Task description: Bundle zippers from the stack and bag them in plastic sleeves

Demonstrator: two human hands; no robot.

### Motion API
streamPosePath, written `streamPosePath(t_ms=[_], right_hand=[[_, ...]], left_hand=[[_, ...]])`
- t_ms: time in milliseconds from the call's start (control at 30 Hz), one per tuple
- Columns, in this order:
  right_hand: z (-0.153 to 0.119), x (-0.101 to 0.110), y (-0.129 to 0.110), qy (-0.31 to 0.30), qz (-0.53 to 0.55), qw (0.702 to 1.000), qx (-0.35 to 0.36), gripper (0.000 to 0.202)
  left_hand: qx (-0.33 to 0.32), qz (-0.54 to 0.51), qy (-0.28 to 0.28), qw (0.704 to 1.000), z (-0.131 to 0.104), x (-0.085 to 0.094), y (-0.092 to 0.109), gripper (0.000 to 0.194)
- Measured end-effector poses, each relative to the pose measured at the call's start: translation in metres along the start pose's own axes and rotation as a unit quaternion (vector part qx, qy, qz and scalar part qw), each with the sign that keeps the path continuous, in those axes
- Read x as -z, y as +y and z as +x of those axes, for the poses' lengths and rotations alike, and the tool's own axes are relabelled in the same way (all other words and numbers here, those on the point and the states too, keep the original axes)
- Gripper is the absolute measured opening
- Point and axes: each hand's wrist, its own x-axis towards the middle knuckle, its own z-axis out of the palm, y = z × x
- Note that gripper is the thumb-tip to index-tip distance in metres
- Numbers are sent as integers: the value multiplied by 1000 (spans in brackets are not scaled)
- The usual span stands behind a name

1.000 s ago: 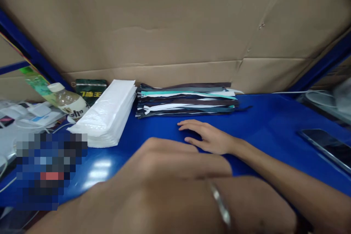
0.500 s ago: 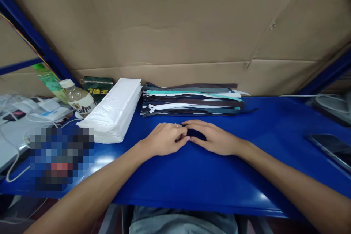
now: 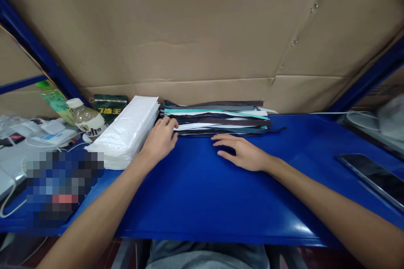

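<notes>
A pile of zippers (image 3: 217,119) in black, white, brown and teal lies along the back of the blue table (image 3: 202,201). At the pile's left end is my left hand (image 3: 161,138), its fingers curled at the zipper ends; what they hold, if anything, is hidden. My right hand (image 3: 241,151) rests just in front of the pile, fingers apart and holding nothing. Left of the zippers leans a stack of white padded envelopes (image 3: 126,128), close beside my left hand.
A drink bottle (image 3: 86,119), a green bottle (image 3: 55,101) and a dark green package (image 3: 110,105) stand at the back left. White chargers and cables (image 3: 52,128) lie far left. A phone (image 3: 372,176) is at the right. Cardboard (image 3: 189,29) covers the back.
My left hand has moved left and away from me to the zippers, parting from my right hand. My right hand has stayed in nearly the same place. The view has shifted slightly.
</notes>
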Motion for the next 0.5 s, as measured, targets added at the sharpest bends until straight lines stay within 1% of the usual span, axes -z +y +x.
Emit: streamPosePath(t_ms=[67,167,233,400,500], right_hand=[[0,2,2,9,1,1000,-7,36],[-1,4,2,8,7,1000,-10,35],[-1,3,1,2,9,1000,-10,36],[-1,1,0,-8,6,1000,-9,37],[0,0,1,-9,1,1000,-5,37]], left_hand=[[28,36,-2,999,2,3,-13,18],[34,48,-31,998,3,1,-25,18],[30,52,-41,997,3,-3,-28,21],[34,41,-47,997,3,-14,-28,35],[37,33,-43,998,4,-19,-28,35]])
